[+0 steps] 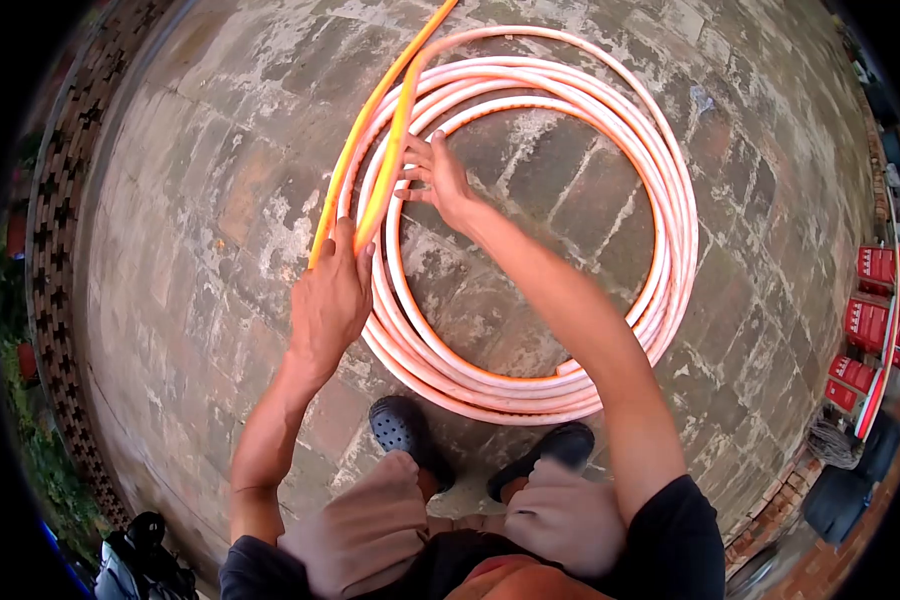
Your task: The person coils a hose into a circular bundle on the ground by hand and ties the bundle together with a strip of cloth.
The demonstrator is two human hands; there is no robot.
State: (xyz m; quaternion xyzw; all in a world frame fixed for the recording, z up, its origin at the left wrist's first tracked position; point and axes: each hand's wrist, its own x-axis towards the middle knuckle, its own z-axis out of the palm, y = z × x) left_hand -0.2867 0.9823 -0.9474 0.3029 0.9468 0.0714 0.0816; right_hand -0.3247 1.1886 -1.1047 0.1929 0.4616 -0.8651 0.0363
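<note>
Hose (678, 230), pinkish-white, coiled in overlapping rings on paving (770, 200); orange-yellow strands (398, 130) at left, one running out of view.

No readable text or numbers

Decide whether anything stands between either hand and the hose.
Nothing visible does: the left hand grips a yellow-orange stretch of the hose, and the right hand is right beside that stretch, though whether it touches is unclear.

Black short sleeves (678, 540) — loose beige trousers (368, 515) — dark, hole-dotted clogs (398, 430).
</note>
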